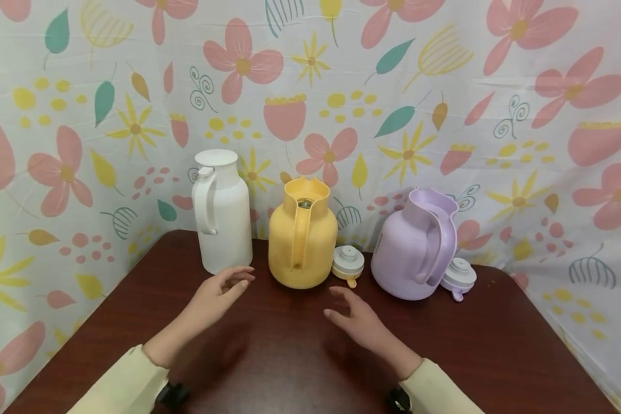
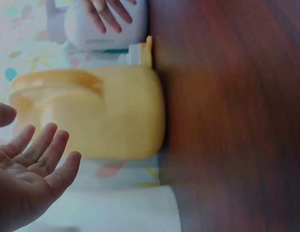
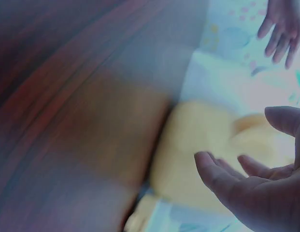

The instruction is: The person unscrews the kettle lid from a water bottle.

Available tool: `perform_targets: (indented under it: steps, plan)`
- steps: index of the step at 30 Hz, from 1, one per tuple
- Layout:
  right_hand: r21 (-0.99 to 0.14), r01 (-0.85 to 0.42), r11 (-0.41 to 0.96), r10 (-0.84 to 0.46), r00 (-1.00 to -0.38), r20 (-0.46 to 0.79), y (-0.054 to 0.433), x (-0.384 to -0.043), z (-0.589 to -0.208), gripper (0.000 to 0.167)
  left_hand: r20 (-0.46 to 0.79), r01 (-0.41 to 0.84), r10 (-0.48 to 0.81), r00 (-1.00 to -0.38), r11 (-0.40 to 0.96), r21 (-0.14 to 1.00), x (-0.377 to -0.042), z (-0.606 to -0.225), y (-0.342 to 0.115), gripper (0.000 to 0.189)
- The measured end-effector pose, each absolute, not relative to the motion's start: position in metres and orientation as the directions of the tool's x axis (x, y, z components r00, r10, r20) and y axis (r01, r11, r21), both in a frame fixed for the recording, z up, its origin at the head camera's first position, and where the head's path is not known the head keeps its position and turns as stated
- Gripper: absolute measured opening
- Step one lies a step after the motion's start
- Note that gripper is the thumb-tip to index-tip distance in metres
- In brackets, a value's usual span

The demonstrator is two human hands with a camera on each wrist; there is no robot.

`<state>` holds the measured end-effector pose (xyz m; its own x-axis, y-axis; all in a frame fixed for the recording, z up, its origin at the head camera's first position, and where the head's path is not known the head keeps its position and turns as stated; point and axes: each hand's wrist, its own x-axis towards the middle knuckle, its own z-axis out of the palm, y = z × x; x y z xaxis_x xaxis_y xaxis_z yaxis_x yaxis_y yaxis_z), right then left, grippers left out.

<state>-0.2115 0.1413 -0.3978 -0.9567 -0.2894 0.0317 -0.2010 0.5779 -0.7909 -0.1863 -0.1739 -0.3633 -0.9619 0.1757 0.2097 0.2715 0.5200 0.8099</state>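
Observation:
A yellow jug point(image 1: 310, 247) without its lid stands at the middle back of the table, its handle facing me. My left hand point(image 1: 218, 296) hovers in front of and to the left of it, fingers relaxed, holding nothing; the left wrist view shows the same hand point(image 2: 36, 176) apart from the jug. To the jug's front right is my right hand point(image 1: 359, 319), its fingers loosely bent around nothing. In the right wrist view this hand point(image 3: 256, 183) also touches nothing. A grey-and-yellow lid point(image 1: 348, 261) lies just right of the yellow jug.
A white jug point(image 1: 222, 218) with its lid on stands at the back left. At the right is a purple jug point(image 1: 406, 259), lidless, with a grey-and-purple lid point(image 1: 458, 275) beside it. A flowered curtain point(image 1: 310, 69) hangs behind the dark brown table point(image 1: 290, 356).

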Motion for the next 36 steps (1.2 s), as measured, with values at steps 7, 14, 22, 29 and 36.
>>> perform_targets:
  steps: [7, 14, 22, 29, 36]
  plan:
    - [-0.835, -0.282, 0.472, -0.472, -0.881, 0.031, 0.111, -0.192, -0.376, 0.051, 0.283, 0.299, 0.112, -0.953, 0.518, 0.802, -0.175, -0.347, -0.208, 0.032]
    - [-0.832, -0.383, 0.402, -0.559, -0.822, 0.108, 0.078, -0.186, -0.343, 0.053, 0.437, 0.400, 0.044, -0.899, 0.493, 0.773, -0.177, -0.315, -0.244, 0.023]
    - [-0.866, -0.394, 0.309, -0.563, -0.810, 0.168, 0.025, -0.204, -0.284, 0.074, 0.514, 0.500, -0.001, -0.858, 0.231, 0.835, -0.206, -0.269, -0.284, 0.036]
    - [-0.876, -0.398, 0.274, -0.453, -0.857, 0.247, -0.018, -0.242, -0.249, 0.082, 0.311, 0.278, 0.002, -0.950, 0.458, 0.844, -0.242, -0.243, -0.301, 0.065]
    - [-0.951, -0.262, 0.166, -0.261, -0.941, 0.214, -0.050, -0.275, -0.252, 0.073, 0.139, 0.149, 0.055, -0.989, 0.315, 0.937, -0.278, -0.251, -0.301, 0.067]
